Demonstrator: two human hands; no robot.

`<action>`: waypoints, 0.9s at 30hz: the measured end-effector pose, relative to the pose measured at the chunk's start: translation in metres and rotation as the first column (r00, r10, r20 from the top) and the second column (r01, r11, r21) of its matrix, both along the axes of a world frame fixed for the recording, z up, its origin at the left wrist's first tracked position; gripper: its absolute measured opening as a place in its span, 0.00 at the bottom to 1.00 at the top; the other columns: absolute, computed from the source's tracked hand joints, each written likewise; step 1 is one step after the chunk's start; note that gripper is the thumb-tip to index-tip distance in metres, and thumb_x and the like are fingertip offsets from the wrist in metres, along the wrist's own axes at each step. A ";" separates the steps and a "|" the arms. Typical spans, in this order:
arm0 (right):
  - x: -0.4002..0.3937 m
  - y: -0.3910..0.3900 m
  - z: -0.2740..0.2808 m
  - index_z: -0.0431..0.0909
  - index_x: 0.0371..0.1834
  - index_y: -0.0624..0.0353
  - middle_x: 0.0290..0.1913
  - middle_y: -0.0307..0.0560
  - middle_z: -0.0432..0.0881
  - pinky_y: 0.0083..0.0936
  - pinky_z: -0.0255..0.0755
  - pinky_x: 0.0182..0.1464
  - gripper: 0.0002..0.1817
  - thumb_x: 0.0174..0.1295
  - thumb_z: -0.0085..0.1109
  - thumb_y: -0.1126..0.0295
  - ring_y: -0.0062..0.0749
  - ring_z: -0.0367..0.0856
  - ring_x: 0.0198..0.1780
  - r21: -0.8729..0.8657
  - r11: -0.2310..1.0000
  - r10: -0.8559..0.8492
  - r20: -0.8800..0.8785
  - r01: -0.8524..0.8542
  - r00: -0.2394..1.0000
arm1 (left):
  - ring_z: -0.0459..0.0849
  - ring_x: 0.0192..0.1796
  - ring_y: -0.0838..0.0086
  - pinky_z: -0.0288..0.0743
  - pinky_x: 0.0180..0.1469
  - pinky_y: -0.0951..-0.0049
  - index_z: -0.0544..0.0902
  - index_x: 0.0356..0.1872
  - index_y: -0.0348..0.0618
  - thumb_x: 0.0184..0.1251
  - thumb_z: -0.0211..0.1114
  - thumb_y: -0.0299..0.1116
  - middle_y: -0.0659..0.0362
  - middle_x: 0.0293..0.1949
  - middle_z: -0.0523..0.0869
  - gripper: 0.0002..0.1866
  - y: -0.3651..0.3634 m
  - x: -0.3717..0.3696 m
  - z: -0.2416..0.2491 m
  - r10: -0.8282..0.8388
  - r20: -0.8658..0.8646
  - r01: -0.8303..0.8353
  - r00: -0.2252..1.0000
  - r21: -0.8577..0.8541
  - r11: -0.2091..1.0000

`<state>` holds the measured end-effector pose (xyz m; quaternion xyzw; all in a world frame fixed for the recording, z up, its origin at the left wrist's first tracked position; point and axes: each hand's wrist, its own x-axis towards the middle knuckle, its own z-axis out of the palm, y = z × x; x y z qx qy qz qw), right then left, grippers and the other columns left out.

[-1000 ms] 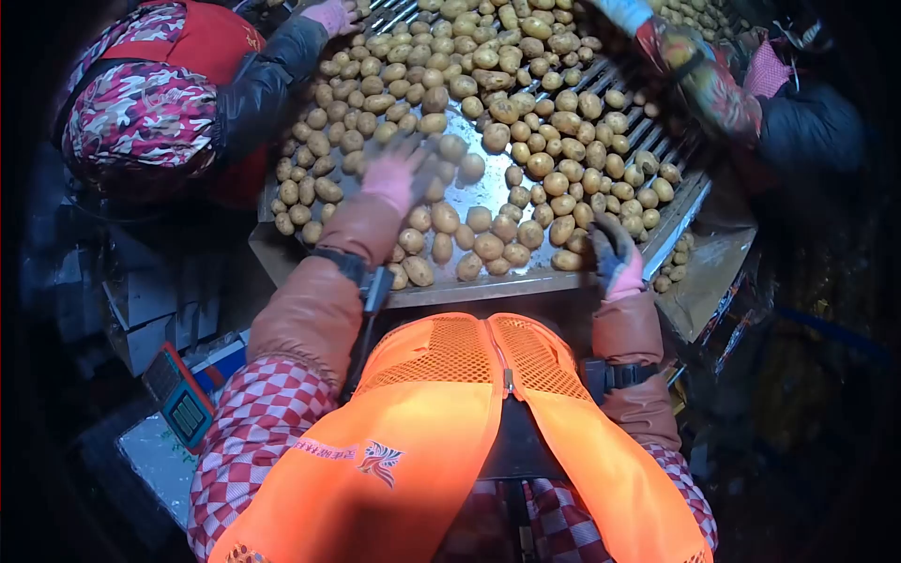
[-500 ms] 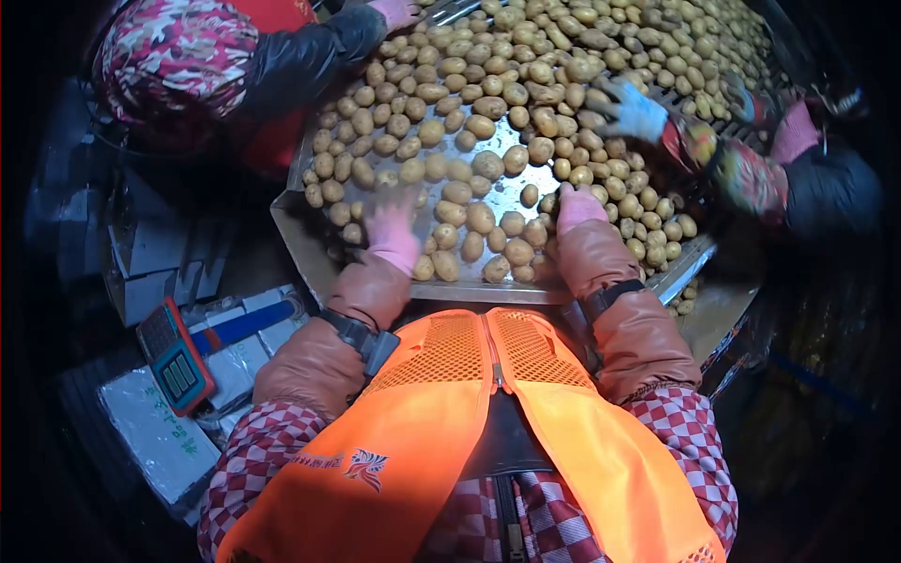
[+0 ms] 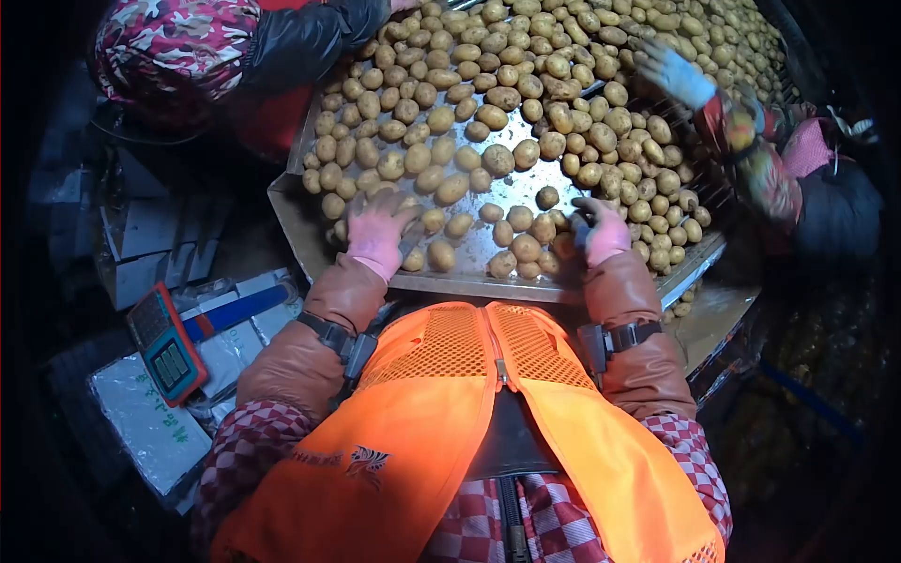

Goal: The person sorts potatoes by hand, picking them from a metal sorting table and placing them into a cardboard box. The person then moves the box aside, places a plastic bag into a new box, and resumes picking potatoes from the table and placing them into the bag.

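Potatoes lie across a sloping metal table in front of me, thick at the back and right, sparser near the front edge. My left hand, in a pink glove with dark finger parts, rests at the near left among potatoes, fingers spread. On the other side, my right hand wears a matching glove. Its fingers are apart and reach beside a small group of potatoes at the front edge. A darker potato sits just left of its fingertips.
A person in a patterned hood leans in at the left. Another person's gloved hand is over the potatoes at the right, near metal bars. Flat white boxes and a scale display are low on the left.
My left hand has moved slightly left and nearer; my right hand has moved right and nearer. Potatoes between them have shifted, baring more metal. The other person's gloved hand at right has lifted rightward.
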<state>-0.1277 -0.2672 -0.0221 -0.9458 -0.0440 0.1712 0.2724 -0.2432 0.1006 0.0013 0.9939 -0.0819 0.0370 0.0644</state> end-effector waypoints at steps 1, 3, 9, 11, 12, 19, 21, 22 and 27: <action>-0.003 0.015 0.014 0.85 0.52 0.52 0.51 0.50 0.85 0.39 0.77 0.58 0.19 0.57 0.69 0.64 0.47 0.84 0.54 -0.076 0.993 0.091 0.041 -0.088 0.995 | 0.80 0.59 0.57 0.71 0.61 0.50 0.87 0.48 0.57 0.59 0.68 0.39 0.59 0.51 0.86 0.15 0.000 0.001 -0.001 0.033 0.058 -0.032 0.998 -0.018 0.999; -0.002 0.042 0.041 0.84 0.52 0.52 0.50 0.51 0.84 0.40 0.76 0.58 0.18 0.56 0.69 0.66 0.47 0.83 0.55 -0.316 0.913 0.242 -0.095 -0.260 0.966 | 0.83 0.54 0.57 0.74 0.57 0.51 0.87 0.46 0.53 0.58 0.67 0.37 0.59 0.44 0.88 0.13 -0.008 0.019 0.002 0.094 0.179 -0.085 0.979 -0.056 0.995; 0.008 0.068 0.048 0.77 0.61 0.49 0.54 0.52 0.84 0.39 0.76 0.60 0.20 0.65 0.55 0.69 0.48 0.82 0.56 -0.482 0.666 0.475 -0.316 -0.570 0.821 | 0.86 0.44 0.54 0.79 0.46 0.55 0.81 0.52 0.50 0.56 0.66 0.32 0.54 0.39 0.86 0.19 -0.107 0.055 -0.021 -0.201 -0.317 0.150 0.927 -0.181 0.972; 0.006 0.076 0.039 0.74 0.64 0.50 0.56 0.52 0.83 0.39 0.77 0.61 0.22 0.67 0.55 0.68 0.46 0.82 0.58 -0.499 0.639 0.474 -0.344 -0.586 0.810 | 0.86 0.45 0.53 0.79 0.47 0.55 0.80 0.56 0.51 0.57 0.66 0.32 0.53 0.40 0.86 0.22 -0.110 0.061 -0.036 -0.223 -0.350 0.156 0.910 -0.210 0.965; 0.005 0.079 0.025 0.74 0.64 0.50 0.56 0.52 0.83 0.39 0.77 0.61 0.22 0.67 0.55 0.67 0.46 0.82 0.58 -0.489 0.659 0.460 -0.340 -0.571 0.821 | 0.86 0.46 0.53 0.79 0.48 0.55 0.79 0.57 0.49 0.58 0.66 0.32 0.50 0.40 0.86 0.23 -0.110 0.067 -0.031 -0.200 -0.410 0.121 0.890 -0.210 0.970; 0.013 0.055 0.012 0.76 0.58 0.56 0.48 0.50 0.85 0.36 0.81 0.50 0.18 0.65 0.59 0.71 0.42 0.84 0.50 0.058 0.984 0.180 -0.306 -0.170 0.935 | 0.85 0.52 0.48 0.78 0.56 0.55 0.80 0.60 0.47 0.71 0.60 0.39 0.43 0.50 0.85 0.19 -0.085 0.081 -0.002 0.054 -0.486 -0.282 0.872 -0.409 0.868; 0.007 0.048 0.010 0.77 0.57 0.57 0.46 0.46 0.85 0.37 0.82 0.47 0.17 0.66 0.59 0.71 0.40 0.84 0.46 0.420 0.815 -0.103 -0.574 0.400 0.813 | 0.84 0.53 0.47 0.77 0.56 0.55 0.79 0.62 0.49 0.73 0.58 0.41 0.42 0.51 0.85 0.20 -0.084 0.075 0.013 0.097 -0.308 -0.259 0.946 -0.541 0.800; -0.002 0.049 0.006 0.77 0.57 0.57 0.45 0.46 0.84 0.37 0.81 0.46 0.17 0.66 0.60 0.69 0.39 0.83 0.44 0.601 0.548 -0.047 -0.672 0.582 0.739 | 0.84 0.53 0.48 0.78 0.56 0.55 0.80 0.61 0.49 0.72 0.59 0.40 0.43 0.51 0.85 0.19 -0.090 0.075 0.024 0.021 -0.292 -0.177 0.956 -0.521 0.835; -0.021 0.055 -0.013 0.75 0.64 0.54 0.53 0.51 0.83 0.37 0.81 0.46 0.22 0.67 0.63 0.63 0.42 0.84 0.49 0.324 -0.207 0.406 -0.830 0.923 0.382 | 0.85 0.53 0.50 0.78 0.56 0.57 0.83 0.56 0.47 0.67 0.62 0.41 0.46 0.50 0.87 0.19 -0.093 0.117 0.021 -0.256 -0.114 0.132 0.960 -0.622 0.772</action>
